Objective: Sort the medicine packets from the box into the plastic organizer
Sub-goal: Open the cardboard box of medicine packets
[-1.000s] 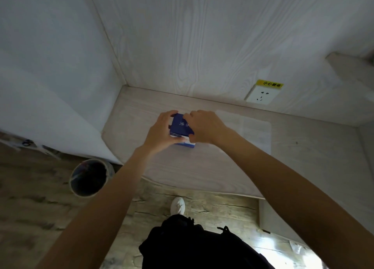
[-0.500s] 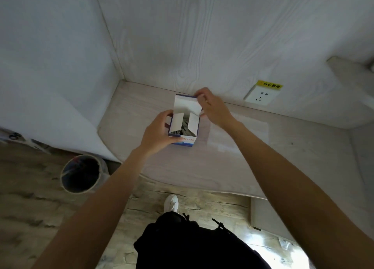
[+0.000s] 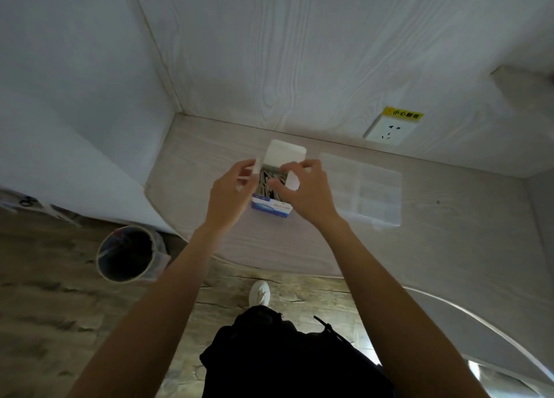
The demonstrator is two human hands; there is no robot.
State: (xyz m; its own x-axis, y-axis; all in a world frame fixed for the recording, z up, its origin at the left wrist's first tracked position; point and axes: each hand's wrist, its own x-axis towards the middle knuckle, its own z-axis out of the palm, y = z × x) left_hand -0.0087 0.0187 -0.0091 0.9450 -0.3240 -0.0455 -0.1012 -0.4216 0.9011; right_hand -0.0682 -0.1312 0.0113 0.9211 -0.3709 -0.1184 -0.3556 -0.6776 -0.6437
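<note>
Box (image 3: 271,210) open on desk — my left hand (image 3: 229,195) and right hand (image 3: 302,189) each pinch a side flap outward, exposing packets (image 3: 269,182); organizer (image 3: 364,188) just beside.

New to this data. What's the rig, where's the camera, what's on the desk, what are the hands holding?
There is no robot: a person works with bare hands and wears one wide-angle camera on the head, looking forward and down, so the arms enter from the bottom of the picture. On the pale wood desk stands a small blue and white medicine box with its top open; dark packets show inside. The left hand holds the box's left side flap, the right hand pinches the right flap. Right of the box lies the clear plastic organizer. A wall socket sits behind, a bin on the floor.
</note>
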